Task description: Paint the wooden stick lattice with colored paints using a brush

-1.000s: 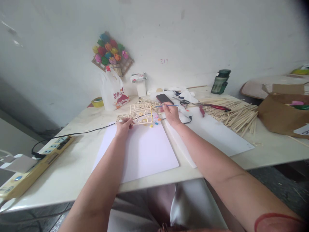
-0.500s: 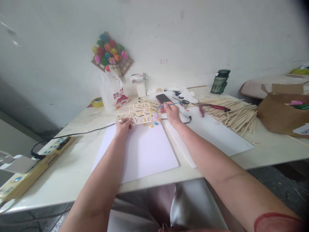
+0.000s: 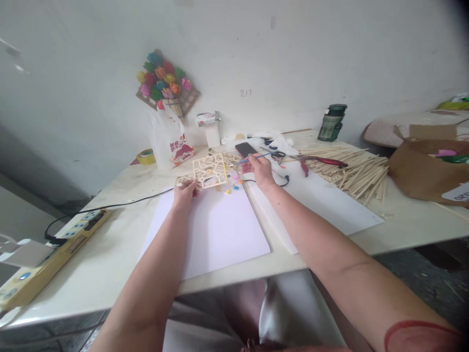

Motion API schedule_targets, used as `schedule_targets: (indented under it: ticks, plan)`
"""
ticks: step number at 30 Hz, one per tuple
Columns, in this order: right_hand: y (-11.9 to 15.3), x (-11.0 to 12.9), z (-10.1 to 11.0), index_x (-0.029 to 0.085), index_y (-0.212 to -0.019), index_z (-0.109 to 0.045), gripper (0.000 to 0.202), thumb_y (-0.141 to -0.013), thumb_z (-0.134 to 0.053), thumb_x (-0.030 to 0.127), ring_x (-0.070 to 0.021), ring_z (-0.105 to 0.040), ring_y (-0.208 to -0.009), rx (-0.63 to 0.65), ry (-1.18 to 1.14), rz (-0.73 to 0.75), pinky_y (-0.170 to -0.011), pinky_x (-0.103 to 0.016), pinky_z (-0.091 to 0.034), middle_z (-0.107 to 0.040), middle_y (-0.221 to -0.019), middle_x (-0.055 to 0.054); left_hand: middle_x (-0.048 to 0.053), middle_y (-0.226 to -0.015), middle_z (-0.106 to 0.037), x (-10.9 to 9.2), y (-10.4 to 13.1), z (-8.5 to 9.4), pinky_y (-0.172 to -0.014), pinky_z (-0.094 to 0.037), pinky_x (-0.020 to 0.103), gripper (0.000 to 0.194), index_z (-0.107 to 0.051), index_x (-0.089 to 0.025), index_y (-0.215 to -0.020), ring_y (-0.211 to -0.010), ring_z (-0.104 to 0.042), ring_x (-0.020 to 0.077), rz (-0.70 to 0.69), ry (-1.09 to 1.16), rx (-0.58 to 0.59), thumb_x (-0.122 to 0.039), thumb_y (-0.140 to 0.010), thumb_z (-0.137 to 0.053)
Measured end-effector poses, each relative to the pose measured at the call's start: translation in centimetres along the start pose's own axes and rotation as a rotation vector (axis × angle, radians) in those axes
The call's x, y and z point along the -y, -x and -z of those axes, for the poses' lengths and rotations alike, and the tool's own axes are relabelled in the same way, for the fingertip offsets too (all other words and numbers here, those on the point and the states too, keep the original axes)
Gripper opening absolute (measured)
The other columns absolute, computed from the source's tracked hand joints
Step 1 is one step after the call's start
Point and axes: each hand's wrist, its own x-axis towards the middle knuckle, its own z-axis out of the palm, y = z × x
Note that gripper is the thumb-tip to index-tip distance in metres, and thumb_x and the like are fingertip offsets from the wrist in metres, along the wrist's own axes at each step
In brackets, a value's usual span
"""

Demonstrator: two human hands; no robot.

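Note:
A square lattice panel of thin wooden sticks (image 3: 209, 171), with one yellow edge on its right, is tilted up above the white paper (image 3: 223, 230). My left hand (image 3: 186, 191) grips its lower left corner. Between the fingers of my right hand (image 3: 259, 171) is a thin blue paintbrush (image 3: 261, 156), its tip pointing left near the panel's yellow edge. Small blobs of coloured paint (image 3: 234, 186) in yellow, blue, orange and pink lie below and right of the panel. More lattice work shows behind it, partly hidden.
A phone (image 3: 245, 149), scissors (image 3: 277, 154), red-handled pliers (image 3: 326, 162) and a pile of sticks (image 3: 359, 171) lie at the right. A plastic bag (image 3: 168, 139), yellow tape (image 3: 146, 156) and a power strip (image 3: 73, 239) are at the left. A black cable crosses the table.
The panel in my left hand has turned slightly, its right side higher. The brush tip has shifted slightly left and down. The whole view has shifted a little.

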Motion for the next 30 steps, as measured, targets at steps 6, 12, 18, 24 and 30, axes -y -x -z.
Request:
schedule_targets:
  ticks: [6,12,18,24,30]
  plan:
    - [0.20,0.75,0.00,0.019,-0.069,-0.052,0.017,-0.081,-0.055,0.031,-0.0134,-0.058,-0.041,-0.002,-0.017,-0.056,-0.046,-0.026,-0.052,-0.063,-0.051,0.001,-0.001,-0.053,-0.059,-0.07,0.03,-0.02,-0.037,-0.031,0.019,0.033,-0.061,-0.014,-0.060,-0.037,-0.043,0.0052,0.006,0.012,-0.008,-0.040,-0.050,-0.079]
    - [0.06,0.75,0.31,0.020,-0.068,-0.051,0.018,-0.078,-0.057,0.034,-0.0133,-0.057,-0.039,0.029,0.006,-0.073,-0.042,-0.025,-0.050,-0.062,-0.049,0.001,-0.001,-0.050,-0.057,-0.17,0.06,-0.05,-0.038,-0.031,0.019,0.033,-0.061,-0.014,-0.059,-0.037,-0.043,0.0055,0.005,0.000,-0.013,-0.041,-0.051,-0.078]
    - [-0.15,0.39,0.29,0.021,-0.070,-0.051,0.023,-0.079,-0.058,0.041,-0.0127,-0.059,-0.042,0.006,-0.012,-0.023,-0.045,-0.025,-0.053,-0.061,-0.049,0.003,-0.001,-0.053,-0.059,-0.12,0.04,-0.04,-0.036,-0.029,0.019,0.033,-0.061,-0.014,-0.061,-0.036,-0.042,0.0052,0.015,0.001,0.005,-0.040,-0.050,-0.078]
    - [-0.28,0.21,0.17,0.021,-0.073,-0.054,0.021,-0.081,-0.058,0.040,-0.0146,-0.063,-0.050,-0.011,-0.017,0.022,-0.055,-0.030,-0.058,-0.066,-0.057,0.001,-0.001,-0.054,-0.059,-0.27,0.22,-0.11,-0.037,-0.030,0.019,0.033,-0.061,-0.014,-0.060,-0.037,-0.043,0.0050,0.031,0.007,0.009,-0.039,-0.049,-0.079]
    - [-0.19,0.34,0.35,0.020,-0.070,-0.055,0.015,-0.076,-0.056,0.034,-0.0136,-0.062,-0.048,0.021,-0.039,-0.004,-0.053,-0.028,-0.056,-0.064,-0.054,0.001,-0.001,-0.052,-0.058,-0.42,0.36,-0.08,-0.037,-0.029,0.019,0.034,-0.062,-0.013,-0.061,-0.037,-0.042,0.0049,0.040,0.008,0.016,-0.040,-0.049,-0.079]
